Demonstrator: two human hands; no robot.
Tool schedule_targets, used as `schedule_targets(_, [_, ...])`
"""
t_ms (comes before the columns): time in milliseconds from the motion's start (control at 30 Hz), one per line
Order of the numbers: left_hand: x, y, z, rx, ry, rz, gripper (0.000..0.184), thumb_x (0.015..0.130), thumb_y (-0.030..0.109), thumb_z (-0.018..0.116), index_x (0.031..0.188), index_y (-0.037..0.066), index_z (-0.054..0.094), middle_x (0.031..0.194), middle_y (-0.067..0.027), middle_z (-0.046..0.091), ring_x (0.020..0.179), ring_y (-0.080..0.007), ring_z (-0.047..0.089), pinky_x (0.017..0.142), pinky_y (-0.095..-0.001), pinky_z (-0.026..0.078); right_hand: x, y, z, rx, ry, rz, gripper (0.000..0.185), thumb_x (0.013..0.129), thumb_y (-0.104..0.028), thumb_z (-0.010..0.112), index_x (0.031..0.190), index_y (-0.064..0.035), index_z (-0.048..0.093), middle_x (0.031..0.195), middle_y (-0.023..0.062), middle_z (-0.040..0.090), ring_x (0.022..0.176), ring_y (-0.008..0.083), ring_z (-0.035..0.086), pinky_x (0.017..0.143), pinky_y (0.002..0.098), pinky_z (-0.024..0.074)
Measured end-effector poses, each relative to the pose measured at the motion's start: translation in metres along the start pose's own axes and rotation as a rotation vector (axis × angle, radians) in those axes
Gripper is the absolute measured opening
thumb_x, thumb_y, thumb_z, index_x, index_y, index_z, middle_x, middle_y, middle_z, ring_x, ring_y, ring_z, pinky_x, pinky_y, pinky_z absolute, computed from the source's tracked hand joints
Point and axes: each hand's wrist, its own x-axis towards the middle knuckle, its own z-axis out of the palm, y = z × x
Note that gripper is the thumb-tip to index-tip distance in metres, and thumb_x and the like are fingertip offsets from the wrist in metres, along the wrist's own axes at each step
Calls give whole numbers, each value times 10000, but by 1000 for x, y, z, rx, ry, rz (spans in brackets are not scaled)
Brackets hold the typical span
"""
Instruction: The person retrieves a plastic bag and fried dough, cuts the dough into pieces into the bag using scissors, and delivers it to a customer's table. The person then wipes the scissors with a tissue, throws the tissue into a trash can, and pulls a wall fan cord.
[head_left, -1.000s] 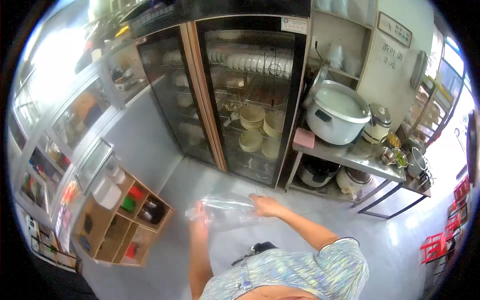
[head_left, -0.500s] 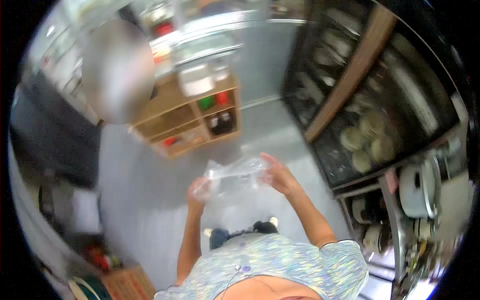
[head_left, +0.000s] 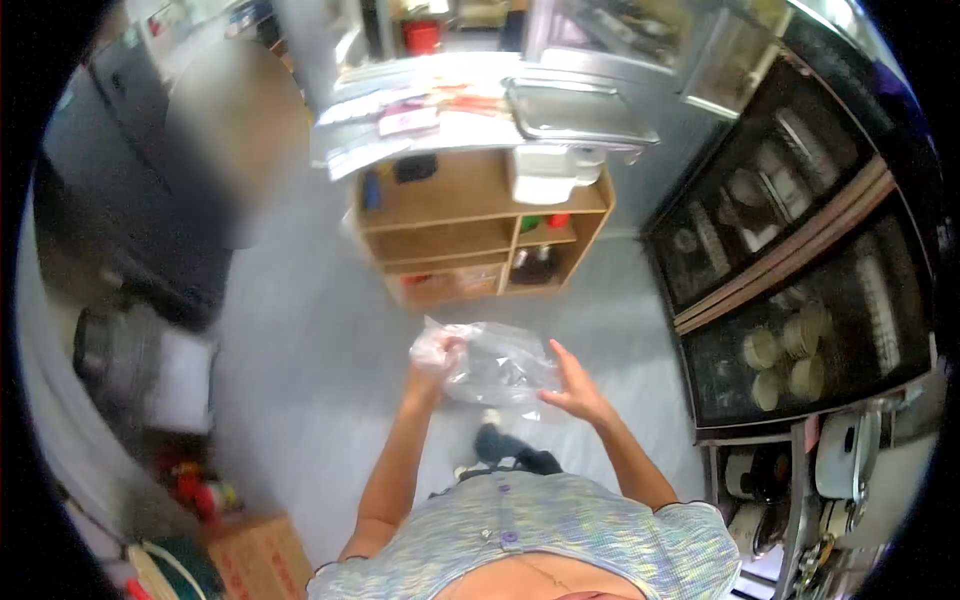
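Note:
A clear, thin plastic bag (head_left: 500, 368) stretches between my two hands in front of my body, above the floor. My left hand (head_left: 441, 354) is closed on its left end, with crumpled plastic covering the fingers. At the right end, my right hand (head_left: 582, 390) holds the bag's edge, thumb low and index finger extended upward. Some fingers of this hand are hidden behind the plastic. Nothing can be made out inside the bag.
A wooden shelf unit (head_left: 440, 237) stands ahead, with papers, a metal tray (head_left: 565, 108) and a white container (head_left: 542, 178). Dark glass-front cabinets (head_left: 720, 340) with stacked bowls line the right, above pots. A cardboard box (head_left: 262, 560) sits at lower left.
The view has turned left and the shelf unit appears nearer. The bag is spread wider, with my left hand bunched in its plastic. My feet have shifted.

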Motion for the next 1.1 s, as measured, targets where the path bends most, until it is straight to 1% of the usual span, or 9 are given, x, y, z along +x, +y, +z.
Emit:
schedule_targets(133, [61,42,3,81,-102,169,208,849,219,535,852,40,642,799,-129,617,763,-299,565,718,-376,447,47,36,3,76,244,74,602,717,-26,531,1283,-32,326,1241,137,421,1100,235,465,946,336,366])
schedule_targets(267, [106,-14,-19,114,-88,211,249,851,246,535,759,27,609,732,-124,571,720,-275,540,758,-411,415,91,-8,-6,188,549,117,367,764,-96,578,1104,-28,460,1082,108,516,1060,214,489,906,325,389])
schedule_targets(333, [118,11,-34,119,-173,411,233,817,223,601,703,21,576,668,-43,524,637,-141,499,572,-301,392,101,-16,-5,183,667,135,307,772,-130,600,1034,-18,484,1014,100,547,1014,206,513,880,333,404])
schedule_targets(433, [141,-15,-35,-319,-356,-62,168,839,187,578,775,33,558,720,-44,543,652,-151,522,570,-316,424,103,-49,0,590,768,246,375,743,-76,599,1090,-17,472,901,86,585,851,163,562,787,300,434])
schedule_targets(533, [172,-37,-37,14,-644,277,114,832,163,581,818,56,546,746,-24,544,666,-136,528,579,-308,436,76,-42,31,982,737,246,395,797,-76,540,1174,-26,432,842,67,583,814,160,582,687,291,480])
schedule_targets(600, [171,6,-45,-664,-753,-574,101,841,146,570,876,52,585,862,-53,590,806,-147,549,630,-284,453,43,-43,38,1106,598,198,401,819,-94,527,1198,-25,415,826,61,583,819,163,581,684,306,486])
schedule_targets(767, [188,14,-27,-458,-1014,-435,140,840,177,550,909,59,579,885,-45,586,824,-128,548,638,-258,455,-20,-86,30,805,663,194,391,845,-156,541,1200,-36,428,895,88,600,840,182,585,718,331,497])
schedule_targets(1000, [129,66,63,-180,-1148,329,160,818,170,565,878,37,631,861,-34,604,761,-115,533,662,-278,430,-172,-117,-157,10,1189,525,334,824,-197,569,1096,-12,514,861,67,620,694,138,580,543,266,477])
schedule_targets(1100, [90,99,139,-216,-1256,21,148,799,109,563,877,10,639,844,-53,612,792,-141,541,663,-271,439,-258,-144,-256,-500,1413,496,334,826,-288,587,1035,-28,562,915,57,613,817,156,565,749,303,456])
